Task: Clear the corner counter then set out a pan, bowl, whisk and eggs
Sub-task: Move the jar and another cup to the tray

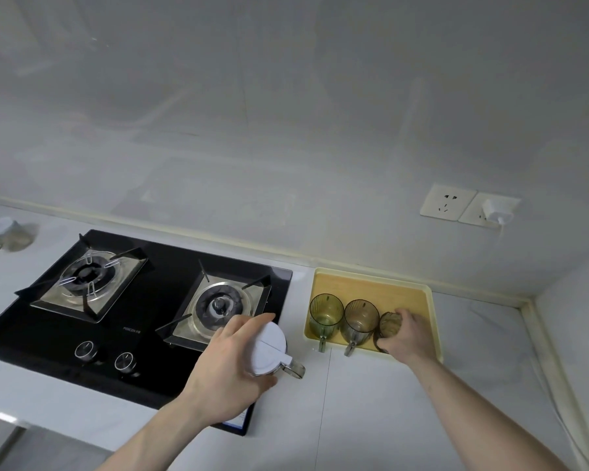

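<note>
My left hand grips a glass pitcher with a white lid from above, at the right front edge of the hob. Its handle sticks out to the right. My right hand holds the rightmost of three green glass mugs, which leans in the yellow tray. The two other mugs, one at the left and one in the middle, stand upright in the tray. No pan, bowl, whisk or eggs are in view.
A black two-burner gas hob fills the counter's left half. A lidded glass jar lies at the far left. Two wall sockets, one with a white plug and cable, sit above the tray. White counter reaches the right wall.
</note>
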`<state>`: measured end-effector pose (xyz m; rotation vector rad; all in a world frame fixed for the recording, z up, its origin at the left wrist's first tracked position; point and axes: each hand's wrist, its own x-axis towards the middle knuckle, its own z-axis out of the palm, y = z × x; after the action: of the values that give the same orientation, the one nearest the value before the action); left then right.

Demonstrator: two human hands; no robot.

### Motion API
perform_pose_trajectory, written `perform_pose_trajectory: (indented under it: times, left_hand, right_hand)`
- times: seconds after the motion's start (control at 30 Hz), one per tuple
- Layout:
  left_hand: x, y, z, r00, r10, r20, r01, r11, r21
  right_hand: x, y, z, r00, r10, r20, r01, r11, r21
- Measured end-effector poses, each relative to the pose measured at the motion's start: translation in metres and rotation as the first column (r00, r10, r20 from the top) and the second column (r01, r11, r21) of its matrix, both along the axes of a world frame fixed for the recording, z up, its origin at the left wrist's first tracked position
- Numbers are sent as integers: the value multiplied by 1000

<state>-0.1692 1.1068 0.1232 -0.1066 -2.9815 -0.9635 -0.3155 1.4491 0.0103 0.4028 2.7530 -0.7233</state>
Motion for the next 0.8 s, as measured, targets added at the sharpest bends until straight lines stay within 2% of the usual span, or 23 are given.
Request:
perform_pose_trajectory:
  times: [0.13, 0.3, 0.5, 0.53, 0.6, 0.67, 0.7, 0.73, 0.8]
  left_hand:
    - [-4, 9, -2, 1000, -22, -6, 22, 1000, -1]
    - [-5, 15, -3, 999, -33, -13, 33, 999, 27]
    - [-4, 17, -5, 999, -38, -13, 39, 999, 36]
    - [-4, 17, -5, 999, -42, -8, 42, 999, 34]
    - [-6, 17, -5, 999, -46, -5, 46, 998, 46]
    - [-7, 19, -5, 999, -37, -7, 37, 997, 64]
    - [-8, 19, -5, 1000, -26, -7, 27, 997, 71]
    - [-9, 20, -6, 1000, -15, -7, 16, 997, 73]
    - [-10, 21, -8, 1000, 0, -7, 1, 997, 73]
  right_hand:
    - [1, 4, 0, 999, 22, 27, -22, 1000, -7]
    - [6, 14, 2, 999, -34, 19, 37, 991, -126]
    - [17, 19, 17, 998, 52, 42, -45, 989, -138]
    - [20, 18, 20, 999, 33, 14, -31, 989, -142]
    - [29, 11, 29, 986, -31, -164, 2, 984, -178]
    - [40, -6, 45, 918, -102, -384, -5, 963, -269]
    - [47, -18, 59, 912, -96, -399, -50, 939, -339]
    - [56, -30, 76, 940, -32, -339, -118, 903, -413]
    - [77, -55, 100, 961, 251, -114, -271, 785, -557]
